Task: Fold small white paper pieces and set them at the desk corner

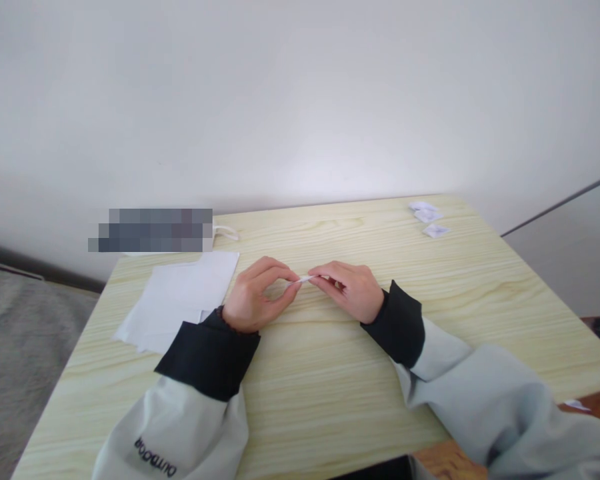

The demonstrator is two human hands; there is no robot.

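Over the middle of the table, a small folded piece of white paper (305, 279) is stretched between my two hands, seen nearly edge-on. My left hand (261, 293) pinches its left end between thumb and fingers. At the right end, the thumb and fingertips of my right hand (349, 288) are closed on it. Most of the paper is hidden by the fingertips. Beside my left wrist lie loose sheets of white paper (180, 297), fanned over one another.
Small folded paper pieces (429, 216) lie at the table's far right. A blurred-out item with a white strap (227, 231) sits at the back left. The wooden table (325, 387) meets a white wall (300, 100). Grey fabric (25, 360) is left of the table.
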